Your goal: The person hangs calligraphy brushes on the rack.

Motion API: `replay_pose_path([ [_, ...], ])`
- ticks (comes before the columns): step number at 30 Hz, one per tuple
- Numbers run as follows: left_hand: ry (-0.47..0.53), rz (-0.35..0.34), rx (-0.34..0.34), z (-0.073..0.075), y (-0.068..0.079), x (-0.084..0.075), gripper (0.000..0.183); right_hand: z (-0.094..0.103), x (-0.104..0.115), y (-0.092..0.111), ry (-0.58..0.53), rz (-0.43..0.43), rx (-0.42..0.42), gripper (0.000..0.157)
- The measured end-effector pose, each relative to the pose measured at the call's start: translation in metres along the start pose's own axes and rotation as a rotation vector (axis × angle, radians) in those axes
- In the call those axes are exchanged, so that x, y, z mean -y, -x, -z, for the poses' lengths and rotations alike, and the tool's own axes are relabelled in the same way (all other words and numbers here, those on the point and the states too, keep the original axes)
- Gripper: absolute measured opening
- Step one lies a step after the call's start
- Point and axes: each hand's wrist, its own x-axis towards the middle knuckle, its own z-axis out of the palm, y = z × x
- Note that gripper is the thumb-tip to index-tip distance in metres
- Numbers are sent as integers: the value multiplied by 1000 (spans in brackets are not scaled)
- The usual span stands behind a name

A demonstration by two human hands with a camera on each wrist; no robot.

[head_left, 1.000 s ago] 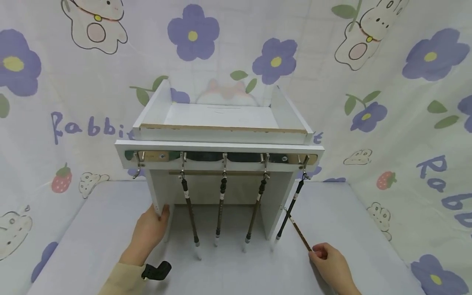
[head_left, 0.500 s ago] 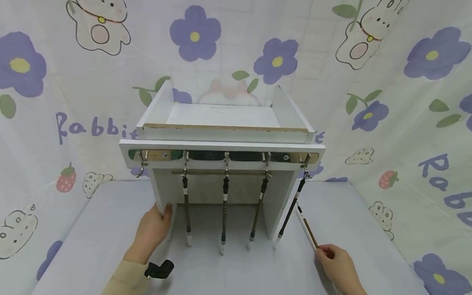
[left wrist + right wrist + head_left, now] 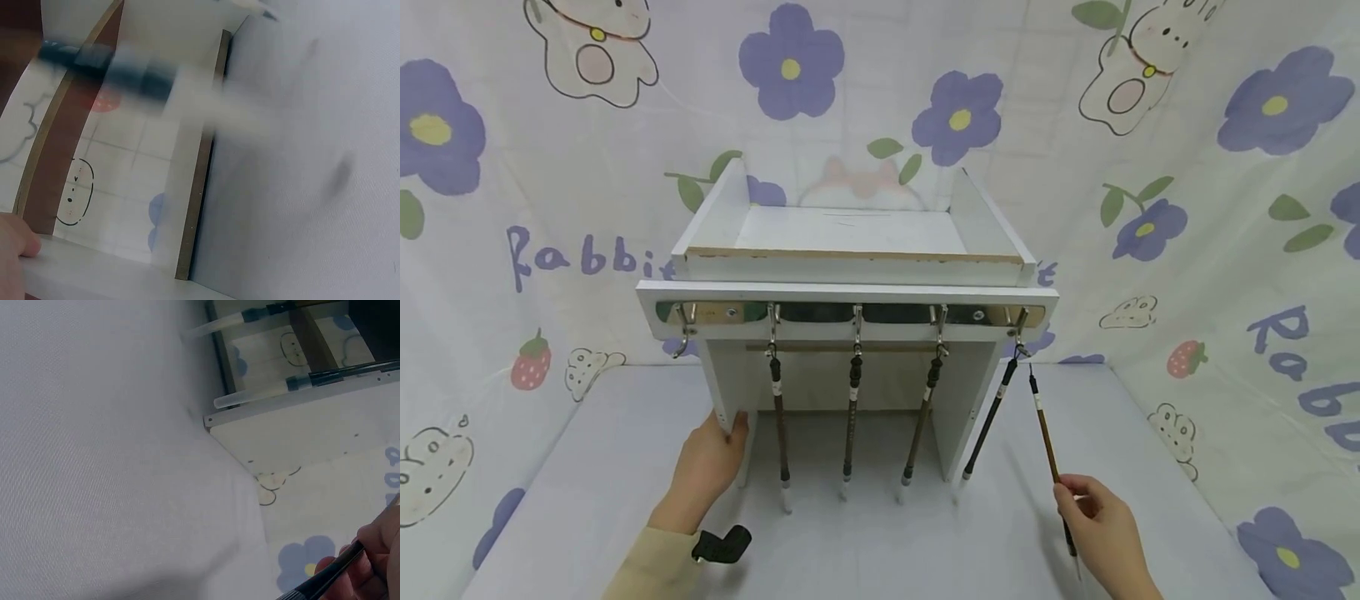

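My left hand (image 3: 707,458) grips the left side panel of a white wooden shelf (image 3: 847,292), with the thumb on its inner face. On the right, my right hand (image 3: 1107,533) pinches a brown-handled calligraphy brush (image 3: 1045,429) by the shaft. The brush stands tilted, its loop end up beside the rightmost hook (image 3: 1019,329) and its pale capped tip down. Several similar brushes (image 3: 852,425) hang from the metal hook rail (image 3: 820,315), tips down. Nothing hangs on the leftmost hook (image 3: 682,332). The right wrist view shows fingers around the dark lower end of the held brush (image 3: 331,572).
White cloth covers the table (image 3: 880,550). A patterned cloth backdrop (image 3: 865,75) with purple flowers and rabbits stands behind and at the sides. The shelf has an upper open tray (image 3: 850,229). A black strap device (image 3: 722,546) sits on my left wrist.
My right hand has lifted the brush and turned it from slanting left to more upright, its top now near the rightmost hook. The hanging brushes have swung slightly; my left hand stays on the panel.
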Motion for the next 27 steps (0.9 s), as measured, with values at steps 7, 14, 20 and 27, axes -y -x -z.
replay_pose_path([
  [7,-3,4,8,0,0,-2,52,2,4,2,-30,63,-36,25],
  [14,10,9,13,1,1,-1,54,5,9,7,-73,142,-82,24],
  [20,5,-8,-2,0,-2,0,54,10,15,14,-119,249,-111,20],
  [27,9,17,18,-3,-1,2,57,17,18,21,-110,308,-117,21],
])
